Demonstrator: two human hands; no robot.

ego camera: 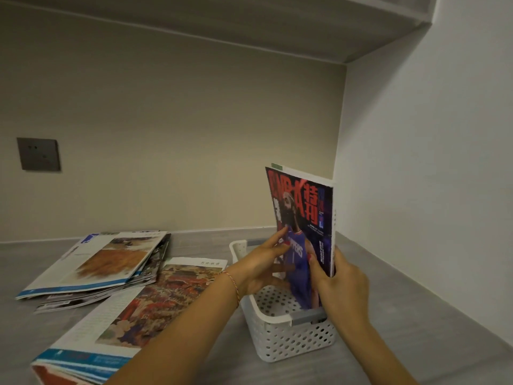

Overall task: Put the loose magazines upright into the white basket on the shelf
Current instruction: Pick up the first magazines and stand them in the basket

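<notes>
One magazine (305,218) upright in basket (291,340)

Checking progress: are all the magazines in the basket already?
No, only one magazine stands in the basket; two piles lie flat on the shelf.

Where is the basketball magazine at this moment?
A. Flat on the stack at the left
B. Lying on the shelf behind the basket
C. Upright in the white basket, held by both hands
C: the basketball magazine stands upright with its lower edge inside the white basket, the left hand touching its cover and the right hand gripping its edge.
</notes>
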